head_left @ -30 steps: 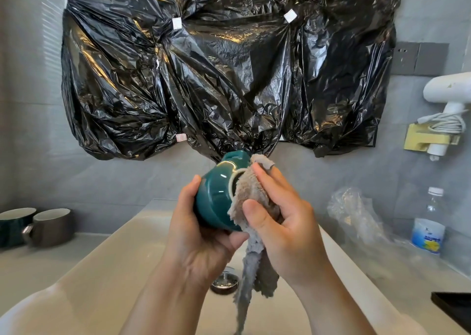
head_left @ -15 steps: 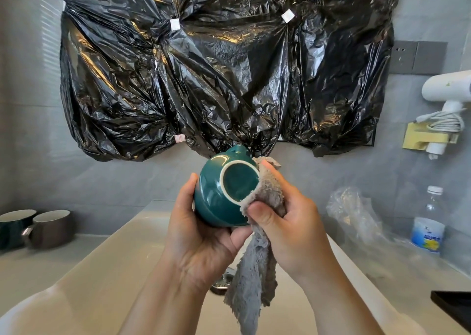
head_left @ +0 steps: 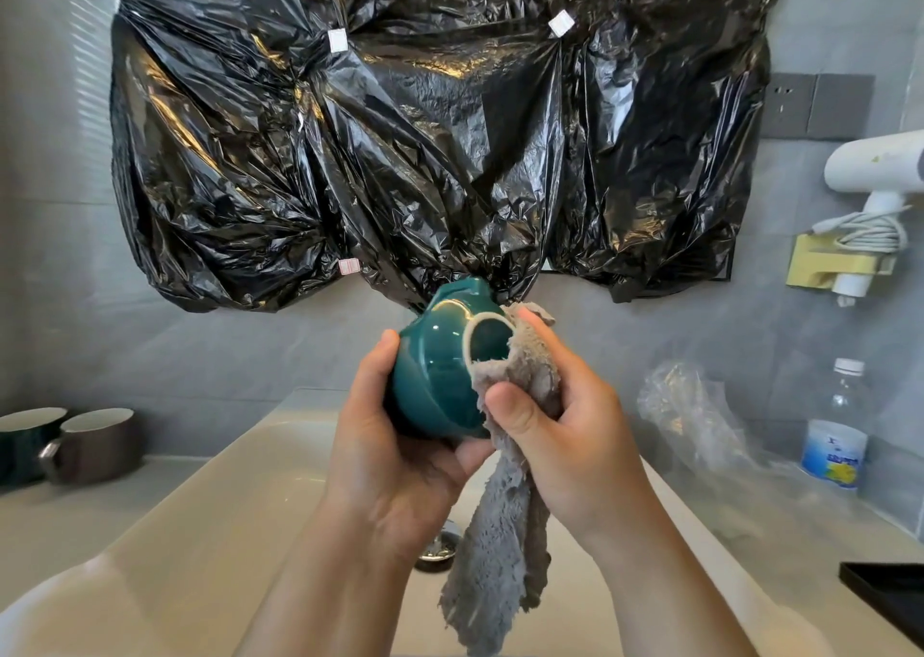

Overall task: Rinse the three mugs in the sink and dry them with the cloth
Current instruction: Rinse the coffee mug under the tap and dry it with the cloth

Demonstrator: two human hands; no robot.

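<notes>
The left hand [head_left: 400,461] is wrapping around a teal mug [head_left: 440,371] and holding it up over the sink [head_left: 210,521], near the middle of the view. The mug is lying on its side with its bottom ring facing us. The right hand [head_left: 570,436] is squeezing a fluffy grey cloth [head_left: 505,521] and pressing it on the mug at 3 o'clock. The cloth's loose end is hanging down at 6 o'clock, above the shiny drain [head_left: 440,546]. Two more mugs are sitting on the counter [head_left: 65,521] at 9 o'clock: a dark green mug [head_left: 22,444] and a brown mug [head_left: 97,444], touching each other. A water bottle [head_left: 835,431] is standing at 3 o'clock. A big black plastic sheet [head_left: 425,121] is hanging on the wall at 12 o'clock.
</notes>
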